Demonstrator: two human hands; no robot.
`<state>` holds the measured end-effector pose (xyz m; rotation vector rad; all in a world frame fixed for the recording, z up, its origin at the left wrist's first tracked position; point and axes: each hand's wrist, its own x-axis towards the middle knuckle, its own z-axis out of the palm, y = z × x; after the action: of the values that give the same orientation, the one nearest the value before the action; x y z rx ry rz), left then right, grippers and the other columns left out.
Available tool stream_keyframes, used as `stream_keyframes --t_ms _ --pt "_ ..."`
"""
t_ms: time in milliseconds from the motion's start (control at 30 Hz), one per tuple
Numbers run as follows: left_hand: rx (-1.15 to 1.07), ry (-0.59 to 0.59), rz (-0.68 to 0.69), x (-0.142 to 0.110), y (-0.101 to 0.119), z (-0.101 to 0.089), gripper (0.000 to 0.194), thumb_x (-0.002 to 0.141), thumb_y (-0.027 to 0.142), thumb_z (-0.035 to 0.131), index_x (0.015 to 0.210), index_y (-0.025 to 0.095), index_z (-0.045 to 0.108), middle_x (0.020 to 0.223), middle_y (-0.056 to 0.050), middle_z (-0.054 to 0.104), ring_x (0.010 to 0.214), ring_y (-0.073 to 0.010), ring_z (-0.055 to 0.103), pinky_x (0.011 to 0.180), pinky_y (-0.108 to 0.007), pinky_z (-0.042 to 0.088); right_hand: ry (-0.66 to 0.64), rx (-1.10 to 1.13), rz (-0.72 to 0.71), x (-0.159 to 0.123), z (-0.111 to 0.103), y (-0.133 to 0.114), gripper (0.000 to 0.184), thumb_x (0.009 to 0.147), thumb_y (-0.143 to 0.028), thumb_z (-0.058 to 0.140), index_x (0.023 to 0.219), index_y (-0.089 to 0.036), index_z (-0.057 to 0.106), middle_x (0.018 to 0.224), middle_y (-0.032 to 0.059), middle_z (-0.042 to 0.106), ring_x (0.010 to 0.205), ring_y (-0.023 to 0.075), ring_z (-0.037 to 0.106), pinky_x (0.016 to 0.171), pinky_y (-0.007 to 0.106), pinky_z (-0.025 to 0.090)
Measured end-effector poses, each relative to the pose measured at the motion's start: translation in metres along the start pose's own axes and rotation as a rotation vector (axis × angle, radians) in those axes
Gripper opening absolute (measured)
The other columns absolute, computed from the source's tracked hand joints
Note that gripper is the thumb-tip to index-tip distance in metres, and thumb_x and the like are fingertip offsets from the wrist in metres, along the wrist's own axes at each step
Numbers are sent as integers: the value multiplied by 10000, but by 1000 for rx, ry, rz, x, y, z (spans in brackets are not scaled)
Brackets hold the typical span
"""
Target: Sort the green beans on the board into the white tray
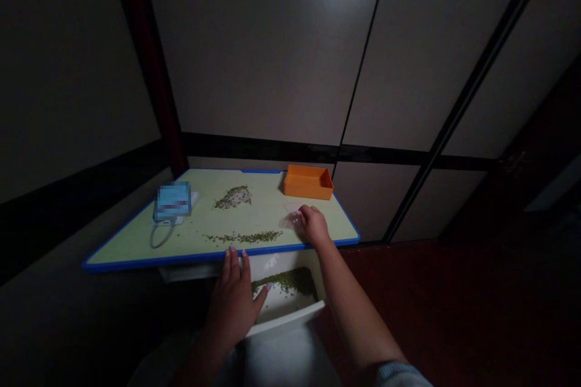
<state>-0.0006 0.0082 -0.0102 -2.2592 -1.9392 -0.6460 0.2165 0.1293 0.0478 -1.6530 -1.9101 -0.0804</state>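
Observation:
A pale green cutting board with a blue rim (190,260) lies ahead of me. On it sits a mound of green mung beans mixed with white grains (233,198), and a loose line of mung beans (242,237) runs near the front edge. My right hand (313,224) rests on the board's right side, its fingers gathered on a piece of clear plastic (290,218). My left hand (233,299) hangs open at the front edge, fingertips at the blue rim. Its thumb reaches over a white bin (284,314) holding more mung beans (285,282).
An orange rectangular tray (308,182) stands at the board's back right. A blurred blue package (172,201) and a looped pale cord (160,234) lie at the left. Pale wall panels with dark trim rise behind, and a dark red floor spreads to the right.

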Motion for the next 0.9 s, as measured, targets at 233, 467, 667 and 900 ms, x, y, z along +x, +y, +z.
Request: stream_keyframes --t_ms 233,467,667,900 --pt "3 46 12 0 -1 7 803 799 529 431 1369 -31 354 1505 -305 194 1421 -385 118 1049 -491 346 -51 -102 -48 1 0 -5 193 893 -237 462 953 -218 644 797 49 594 749 173 533 644 254 300" --pt "4 106 45 -1 -4 12 832 793 548 451 1380 -32 337 1493 -313 220 1412 -397 150 1053 -491 348 -110 -175 -141 4 0 -11 122 851 -185 532 935 -217 614 854 46 633 858 183 510 685 261 285" --pt "4 122 40 -1 -3 11 832 790 549 457 1379 -26 339 1494 -304 234 1416 -386 150 1060 -489 343 -106 -166 -233 3 3 -8 99 830 -173 558 911 -212 601 846 40 648 858 189 490 681 268 281" --pt "5 101 51 0 -3 8 822 800 539 460 1365 -49 351 1485 -326 223 1413 -395 140 1076 -492 322 -130 -118 -261 3 2 -7 149 824 -128 531 927 -205 606 863 49 638 869 193 471 700 267 286"
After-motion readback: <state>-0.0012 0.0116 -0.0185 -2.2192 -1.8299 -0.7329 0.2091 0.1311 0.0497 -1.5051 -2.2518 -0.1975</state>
